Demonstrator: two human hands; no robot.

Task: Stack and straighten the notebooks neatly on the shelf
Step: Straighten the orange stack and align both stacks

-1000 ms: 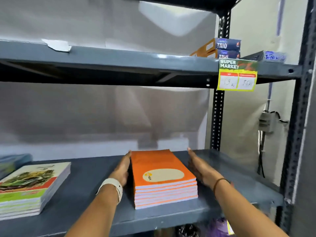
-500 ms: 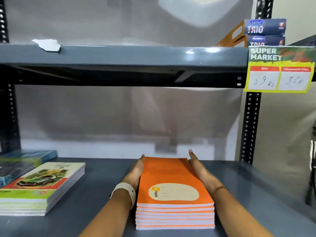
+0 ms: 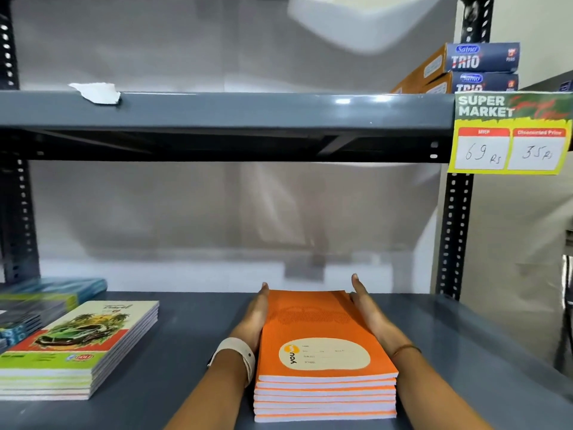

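Observation:
A stack of several orange notebooks (image 3: 322,346) lies on the grey shelf (image 3: 192,342), its short edge facing me. My left hand (image 3: 255,318) lies flat against the stack's left side, fingers straight and pointing toward the back wall. Along the stack's right side my right hand (image 3: 369,311) presses the same way. The stack sits squeezed between both palms. A white band is on my left wrist, a thin bracelet on my right.
A stack of green car-cover notebooks (image 3: 77,349) lies at the left, with blue notebooks (image 3: 37,302) behind it. The upper shelf (image 3: 217,110) carries Trio boxes (image 3: 477,66) and a yellow price tag (image 3: 508,135). Black uprights (image 3: 454,231) frame the bay.
The view has swung left and moved closer, so the orange stack now sits square in front. Both hands stay pressed on its sides, and the right hand's fingers have closed in against the stack.

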